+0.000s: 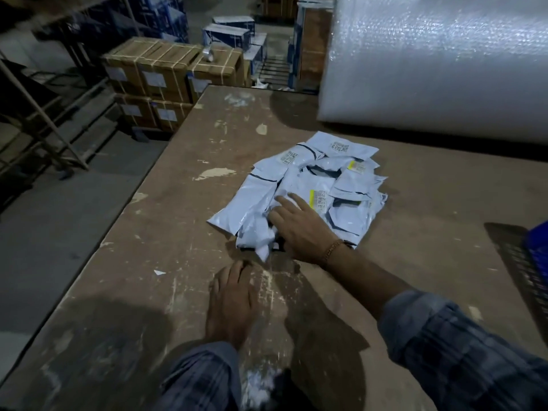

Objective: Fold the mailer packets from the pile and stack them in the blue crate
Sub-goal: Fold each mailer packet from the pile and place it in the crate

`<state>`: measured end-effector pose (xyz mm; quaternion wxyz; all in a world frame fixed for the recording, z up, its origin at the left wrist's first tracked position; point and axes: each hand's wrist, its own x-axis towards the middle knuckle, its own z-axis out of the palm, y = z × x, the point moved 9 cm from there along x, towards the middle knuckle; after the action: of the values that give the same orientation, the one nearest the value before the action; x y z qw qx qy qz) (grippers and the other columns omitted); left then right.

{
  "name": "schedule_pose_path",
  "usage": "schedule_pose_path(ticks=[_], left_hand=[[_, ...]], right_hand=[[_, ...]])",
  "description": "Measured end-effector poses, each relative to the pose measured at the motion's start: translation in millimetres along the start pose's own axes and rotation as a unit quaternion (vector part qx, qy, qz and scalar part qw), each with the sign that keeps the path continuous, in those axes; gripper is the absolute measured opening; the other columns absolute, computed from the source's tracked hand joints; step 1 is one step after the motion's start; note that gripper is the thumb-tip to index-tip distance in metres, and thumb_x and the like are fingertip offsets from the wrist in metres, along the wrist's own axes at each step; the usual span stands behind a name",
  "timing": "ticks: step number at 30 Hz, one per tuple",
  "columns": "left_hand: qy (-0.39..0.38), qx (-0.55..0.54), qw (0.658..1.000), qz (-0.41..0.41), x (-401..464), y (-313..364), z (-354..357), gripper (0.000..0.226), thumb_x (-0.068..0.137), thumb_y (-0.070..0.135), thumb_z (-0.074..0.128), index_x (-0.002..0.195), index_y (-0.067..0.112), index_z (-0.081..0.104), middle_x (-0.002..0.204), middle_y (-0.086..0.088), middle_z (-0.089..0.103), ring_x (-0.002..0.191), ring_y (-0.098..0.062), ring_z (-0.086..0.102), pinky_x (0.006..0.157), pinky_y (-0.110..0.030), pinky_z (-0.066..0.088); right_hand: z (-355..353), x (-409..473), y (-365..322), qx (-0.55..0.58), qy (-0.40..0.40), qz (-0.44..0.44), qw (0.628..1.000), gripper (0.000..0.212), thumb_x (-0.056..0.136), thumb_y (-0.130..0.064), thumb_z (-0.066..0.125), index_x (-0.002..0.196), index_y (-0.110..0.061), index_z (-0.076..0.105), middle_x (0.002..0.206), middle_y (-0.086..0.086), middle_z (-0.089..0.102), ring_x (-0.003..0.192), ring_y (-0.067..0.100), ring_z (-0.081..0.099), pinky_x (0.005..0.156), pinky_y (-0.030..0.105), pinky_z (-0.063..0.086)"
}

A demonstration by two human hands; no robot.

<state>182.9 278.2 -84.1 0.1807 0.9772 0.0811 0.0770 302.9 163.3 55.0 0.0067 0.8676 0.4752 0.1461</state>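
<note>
Pale grey mailer packets point(299, 185) lie in a loose pile mid-table point(166, 221), several bearing printed barcode labels, two with yellow strips; the print is too small to read. Right hand point(299, 229) rests on the pile's near edge, fingers spread flat. Left hand point(231, 304) lies flat on bare wood just before the pile. Blue crate point(538, 241) shows at the right edge.

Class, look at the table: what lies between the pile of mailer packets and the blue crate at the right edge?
In the head view, only bare, scuffed table lies between the pile of mailer packets and the blue crate; the crate's shadow falls there.
</note>
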Motion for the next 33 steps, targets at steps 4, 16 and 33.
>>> schedule_pose_path(ticks=[4, 16, 33], left_hand=[[-0.002, 0.012, 1.0, -0.008, -0.6, 0.2, 0.1, 0.052, 0.1, 0.029, 0.035, 0.14, 0.013, 0.063, 0.141, -0.01, 0.061, 0.127, -0.034, 0.056, 0.104, -0.052, 0.047], [0.033, -0.063, 0.997, -0.02, -20.3, 47.9, -0.9, 0.053, 0.107, 0.039, 0.033, 0.15, 0.016, 0.053, 0.156, -0.008, 0.052, 0.141, -0.032, 0.048, 0.115, -0.052, 0.035], [-0.105, 0.081, 0.918, 0.373, -68.2, 215.2, 73.4, 0.058, 0.114, 0.035, 0.028, 0.167, 0.013, 0.027, 0.175, -0.014, 0.02, 0.161, -0.031, 0.021, 0.128, -0.051, 0.023]], right_hand=[[-64.4, -35.6, 0.6, 0.061, 0.109, 0.109, 0.986, 0.038, 0.098, -0.048, 0.054, 0.107, -0.011, 0.056, 0.101, 0.009, 0.058, 0.102, 0.034, 0.058, 0.114, 0.054, 0.034], [53.0, -239.1, -1.3, 0.138, -0.13, 0.329, 0.925, 0.071, 0.101, -0.069, 0.03, 0.159, -0.027, 0.035, 0.15, 0.004, 0.045, 0.133, 0.03, 0.045, 0.109, 0.044, 0.036], [44.0, -350.4, -25.4, 0.113, -0.096, 0.468, 0.871, 0.059, 0.109, -0.044, 0.023, 0.164, -0.025, 0.026, 0.172, 0.01, 0.019, 0.157, 0.033, 0.02, 0.127, 0.047, 0.019]])
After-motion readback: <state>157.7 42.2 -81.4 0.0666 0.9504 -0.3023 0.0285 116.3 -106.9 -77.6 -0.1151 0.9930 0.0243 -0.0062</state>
